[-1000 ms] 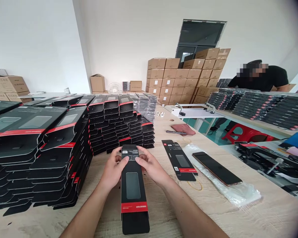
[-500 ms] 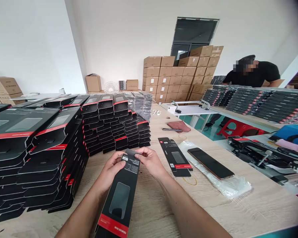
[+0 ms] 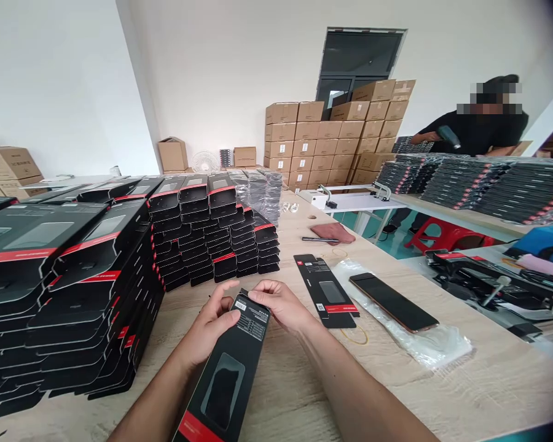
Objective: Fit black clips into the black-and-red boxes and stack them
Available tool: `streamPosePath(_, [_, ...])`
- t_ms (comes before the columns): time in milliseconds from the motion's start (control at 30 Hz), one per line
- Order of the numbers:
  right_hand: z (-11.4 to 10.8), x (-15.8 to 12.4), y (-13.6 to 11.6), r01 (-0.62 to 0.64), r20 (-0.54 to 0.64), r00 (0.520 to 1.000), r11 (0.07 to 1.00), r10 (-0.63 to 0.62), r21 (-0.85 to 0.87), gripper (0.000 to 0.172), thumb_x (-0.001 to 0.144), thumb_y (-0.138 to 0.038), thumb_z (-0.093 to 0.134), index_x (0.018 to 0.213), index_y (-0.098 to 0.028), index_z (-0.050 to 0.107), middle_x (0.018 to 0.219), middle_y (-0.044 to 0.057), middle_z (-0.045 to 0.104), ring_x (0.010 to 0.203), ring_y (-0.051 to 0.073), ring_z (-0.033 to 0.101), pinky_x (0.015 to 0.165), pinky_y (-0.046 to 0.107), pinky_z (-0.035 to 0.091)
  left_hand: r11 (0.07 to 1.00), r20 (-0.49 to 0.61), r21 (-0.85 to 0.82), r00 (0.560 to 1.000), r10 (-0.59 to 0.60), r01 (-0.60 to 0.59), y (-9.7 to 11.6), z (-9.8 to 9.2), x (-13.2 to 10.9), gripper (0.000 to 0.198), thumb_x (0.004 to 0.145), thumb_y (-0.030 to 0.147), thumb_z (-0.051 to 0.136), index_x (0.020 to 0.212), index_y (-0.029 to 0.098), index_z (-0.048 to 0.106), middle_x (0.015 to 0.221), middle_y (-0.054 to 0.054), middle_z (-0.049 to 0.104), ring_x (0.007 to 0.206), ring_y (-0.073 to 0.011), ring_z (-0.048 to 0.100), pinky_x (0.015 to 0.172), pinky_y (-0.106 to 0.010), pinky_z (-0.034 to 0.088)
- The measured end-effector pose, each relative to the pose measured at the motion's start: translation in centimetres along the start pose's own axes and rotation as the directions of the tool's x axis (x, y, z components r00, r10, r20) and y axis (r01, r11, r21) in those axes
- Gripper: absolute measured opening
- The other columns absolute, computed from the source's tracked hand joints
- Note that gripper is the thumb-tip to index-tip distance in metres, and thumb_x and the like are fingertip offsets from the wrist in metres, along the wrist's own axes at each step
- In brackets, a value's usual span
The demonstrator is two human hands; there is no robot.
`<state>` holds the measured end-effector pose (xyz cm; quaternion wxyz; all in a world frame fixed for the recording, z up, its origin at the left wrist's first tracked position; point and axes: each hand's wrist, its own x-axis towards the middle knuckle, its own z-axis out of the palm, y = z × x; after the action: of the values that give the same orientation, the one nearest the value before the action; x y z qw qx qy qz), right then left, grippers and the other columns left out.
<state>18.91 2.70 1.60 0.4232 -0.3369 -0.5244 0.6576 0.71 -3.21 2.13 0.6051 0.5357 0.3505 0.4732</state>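
Note:
A slim black box (image 3: 234, 344) with a clear window and a red band lies tilted toward me, its printed end pointing away. Something dark shows behind the window. My left hand (image 3: 206, 331) holds its left side, thumb across the printed face and index finger raised off the edge. At the far end, my right hand (image 3: 279, 305) pinches the corner by the end flap, thumb on top. Right of my hands lies a flattened black box (image 3: 326, 288) with a similar window and red band.
Open-ended black boxes (image 3: 69, 294) are stacked high on the left. A phone (image 3: 394, 301) rests on clear plastic bags (image 3: 442, 350) at right, near a brown pouch (image 3: 334, 232) and a pen (image 3: 319, 240). Across the room, a person (image 3: 483, 126) stands behind stacked packages (image 3: 456, 187).
The flap that stood up at the box's far end is now folded down. My left index finger has lifted off. The person opposite has straightened and holds a gun-shaped tool.

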Motion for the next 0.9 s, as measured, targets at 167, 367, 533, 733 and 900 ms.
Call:
streamPosePath(167, [0.3, -0.1, -0.2, 0.066, 0.020, 0.998, 0.997, -0.065, -0.038, 0.030, 0.068, -0.042, 0.076, 0.064, -0.016, 0.062, 0.058, -0.004, 0.055, 0.054, 0.009, 0.046, 0.055, 0.023, 0.036, 1.000, -0.020, 0.016, 0.999, 0.026, -0.025, -0.2, 0.1, 0.1, 0.059, 0.080, 0.036, 0.062, 0.135, 0.030, 0.040, 0.082, 0.000, 0.056, 0.070, -0.0145, 0.055, 0.064, -0.026, 0.044])
streamPosePath(367, [1.3, -1.0, -1.7, 0.124, 0.066, 0.991, 0.976, -0.114, -0.181, 0.038, 0.083, -0.052, 0.057, 0.092, -0.018, 0.072, 0.086, 0.004, 0.068, 0.081, 0.019, 0.060, 0.079, 0.033, 0.045, 0.994, -0.112, -0.031, 0.988, 0.103, -0.107, 0.0, -0.2, 0.2, 0.050, 0.080, 0.039, 0.062, 0.126, 0.025, 0.050, 0.086, -0.002, 0.060, 0.071, -0.0150, 0.055, 0.064, -0.026, 0.043])
streamPosePath(533, [2.2, -1.5, -2.0, 0.216, 0.164, 0.970, 0.941, -0.177, -0.260, 0.039, 0.089, -0.049, 0.050, 0.113, -0.023, 0.067, 0.117, 0.006, 0.064, 0.113, 0.024, 0.054, 0.101, 0.041, 0.037, 0.985, -0.144, -0.013, 0.975, 0.169, -0.173, -0.4, -0.5, 0.3, 0.043, 0.079, 0.039, 0.063, 0.118, 0.023, 0.056, 0.088, -0.003, 0.061, 0.074, -0.0153, 0.055, 0.065, -0.025, 0.044])
streamPosePath(733, [2.1, -1.1, -1.5, 0.225, 0.088, 0.974, 0.943, -0.210, -0.245, 0.038, 0.086, -0.046, 0.055, 0.118, -0.026, 0.061, 0.113, 0.004, 0.063, 0.105, 0.021, 0.057, 0.091, 0.036, 0.044, 0.976, -0.264, 0.086, 0.940, 0.216, -0.200, -0.7, -0.6, 0.9, 0.041, 0.078, 0.042, 0.064, 0.114, 0.024, 0.057, 0.090, -0.003, 0.062, 0.077, -0.0165, 0.057, 0.068, -0.026, 0.046])
streamPosePath(900, [2.3, -1.5, -1.7, 0.175, 0.208, 0.969, 0.968, -0.136, -0.179, 0.050, 0.083, -0.044, 0.060, 0.130, -0.031, 0.045, 0.087, 0.001, 0.062, 0.067, 0.014, 0.057, 0.059, 0.026, 0.046, 0.968, -0.328, 0.053, 0.911, 0.249, -0.245, 0.0, -1.1, 0.9, 0.040, 0.078, 0.043, 0.063, 0.113, 0.025, 0.056, 0.095, -0.003, 0.065, 0.080, -0.0167, 0.058, 0.071, -0.027, 0.047])
